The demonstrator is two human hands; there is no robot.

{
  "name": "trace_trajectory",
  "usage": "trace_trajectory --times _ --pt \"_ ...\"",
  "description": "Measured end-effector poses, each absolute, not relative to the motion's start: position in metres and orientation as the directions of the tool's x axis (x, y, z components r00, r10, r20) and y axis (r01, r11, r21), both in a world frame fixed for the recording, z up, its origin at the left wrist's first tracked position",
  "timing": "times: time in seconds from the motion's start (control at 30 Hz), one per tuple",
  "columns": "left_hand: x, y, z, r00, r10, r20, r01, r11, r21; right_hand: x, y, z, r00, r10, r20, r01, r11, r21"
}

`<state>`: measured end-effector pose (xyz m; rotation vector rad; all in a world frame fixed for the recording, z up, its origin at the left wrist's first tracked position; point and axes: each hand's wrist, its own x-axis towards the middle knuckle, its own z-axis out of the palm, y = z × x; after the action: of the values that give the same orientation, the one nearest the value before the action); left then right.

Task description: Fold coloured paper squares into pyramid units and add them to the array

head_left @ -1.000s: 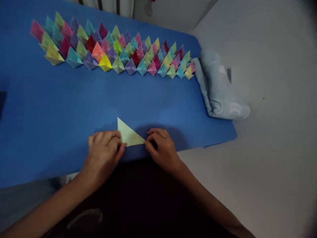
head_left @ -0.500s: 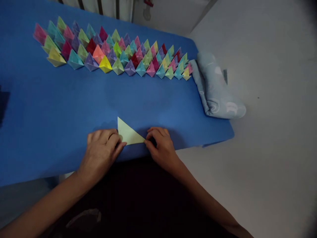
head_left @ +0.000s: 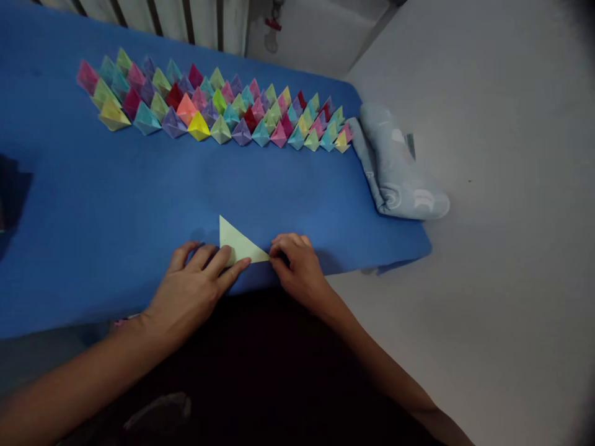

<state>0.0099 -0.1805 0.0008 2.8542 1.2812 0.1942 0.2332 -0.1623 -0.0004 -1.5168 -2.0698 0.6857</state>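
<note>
A pale yellow-green sheet of paper (head_left: 235, 243), folded into a triangle, lies near the front edge of the blue surface. Its tall point is at upper left and a narrow corner reaches right. My left hand (head_left: 193, 275) is open, fingers spread, with the index finger and thumb resting on the lower part of the paper. That part of the paper is partly hidden under the fingers. At the narrow right corner, my right hand (head_left: 297, 263) is closed, thumb and index finger pinching the paper tip.
Several rows of colourful folded paper boats (head_left: 220, 129) stand across the far side of the blue surface (head_left: 139, 186). A folded grey-blue cloth (head_left: 395, 167) lies at its right end, beside a pale wall (head_left: 502, 248). Something dark (head_left: 13, 192) is at the left edge.
My left hand's fingers have spread, and its thumb has slid right along the paper's lower edge. My right hand still pinches the right corner. The whole view has shifted slightly.
</note>
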Motion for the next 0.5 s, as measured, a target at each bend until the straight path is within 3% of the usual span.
trace_trajectory --times 0.13,0.27,0.5 --pt "-0.005 -0.194 -0.004 0.640 0.755 0.143 0.761 -0.648 0.014 0.233 -0.162 0.001 -0.278 0.958 0.075 0.735 0.262 -0.625" --pt "-0.009 -0.203 -0.010 0.608 0.772 0.185 0.785 -0.619 0.002 0.226 -0.161 0.009 -0.310 0.950 -0.027 0.803 0.246 -0.542" --pt "-0.006 -0.205 -0.015 0.524 0.833 0.176 0.825 -0.548 0.135 0.212 -0.156 0.022 -0.340 0.930 -0.139 0.810 0.215 -0.545"
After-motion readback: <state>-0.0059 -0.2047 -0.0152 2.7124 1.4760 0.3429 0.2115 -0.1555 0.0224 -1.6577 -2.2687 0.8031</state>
